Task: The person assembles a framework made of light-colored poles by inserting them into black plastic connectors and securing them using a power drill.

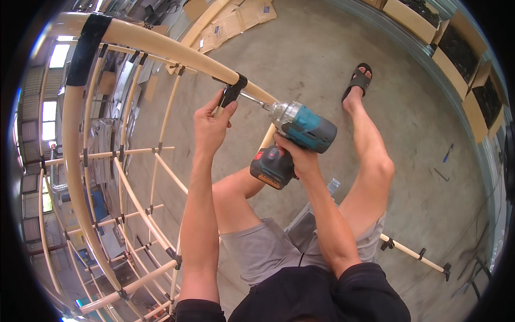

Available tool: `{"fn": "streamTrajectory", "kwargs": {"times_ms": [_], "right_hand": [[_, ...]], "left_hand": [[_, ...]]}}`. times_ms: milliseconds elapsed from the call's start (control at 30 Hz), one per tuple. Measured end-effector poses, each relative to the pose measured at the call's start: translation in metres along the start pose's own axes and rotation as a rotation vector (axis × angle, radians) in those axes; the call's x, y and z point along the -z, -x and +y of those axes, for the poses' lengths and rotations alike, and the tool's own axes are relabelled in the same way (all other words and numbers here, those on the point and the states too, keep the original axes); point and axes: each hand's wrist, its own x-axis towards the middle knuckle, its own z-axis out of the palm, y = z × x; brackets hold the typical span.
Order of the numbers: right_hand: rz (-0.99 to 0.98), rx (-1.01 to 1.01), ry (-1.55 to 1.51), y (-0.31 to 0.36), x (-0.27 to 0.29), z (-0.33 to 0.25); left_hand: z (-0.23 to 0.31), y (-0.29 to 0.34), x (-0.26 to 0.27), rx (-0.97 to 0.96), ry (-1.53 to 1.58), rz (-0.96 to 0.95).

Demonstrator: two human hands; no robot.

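My right hand point(301, 158) grips a teal and black cordless impact driver point(306, 127) by its handle, with the battery below. Its long bit point(251, 99) reaches left to a black pipe joint point(233, 92) clamped round a cream pipe point(177, 52). Whether the tip sits in a screw is too small to tell. My left hand point(212, 122) is closed round the lower part of that joint, fingers wrapped about it and the short pipe leading down from it. The pipe belongs to a large frame of cream pipes and black joints on my left.
Open cardboard boxes point(459, 53) of black parts line the right edge. A loose pipe with joints point(416, 253) lies low at the right. On the floor are a blue-handled tool point(448, 153) and a hex key point(441, 174). Flattened cardboard point(236, 24) lies at the far side.
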Motion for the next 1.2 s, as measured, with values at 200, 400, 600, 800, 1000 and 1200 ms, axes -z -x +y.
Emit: {"fn": "streamTrajectory", "kwargs": {"times_ms": [200,400,600,800,1000,1200], "right_hand": [[-0.027,-0.033,0.022,-0.007,-0.001,-0.010],[-0.113,-0.111,-0.029,-0.021,0.011,-0.016],[-0.056,0.224,0.351,-0.019,0.015,-0.015],[-0.093,0.243,0.449,-0.022,0.019,-0.009],[-0.173,0.356,0.552,-0.030,0.033,0.007],[-0.174,0.559,0.641,-0.035,0.040,0.020]], "left_hand": [[0.004,0.001,0.001,0.010,-0.025,0.005],[0.005,0.003,0.002,0.010,-0.038,0.008],[0.009,0.002,-0.002,0.008,-0.048,0.012],[0.010,0.005,0.000,0.006,-0.051,0.018],[0.009,0.008,0.002,0.023,-0.082,0.027],[0.009,0.004,-0.001,0.003,-0.056,0.038]]}}
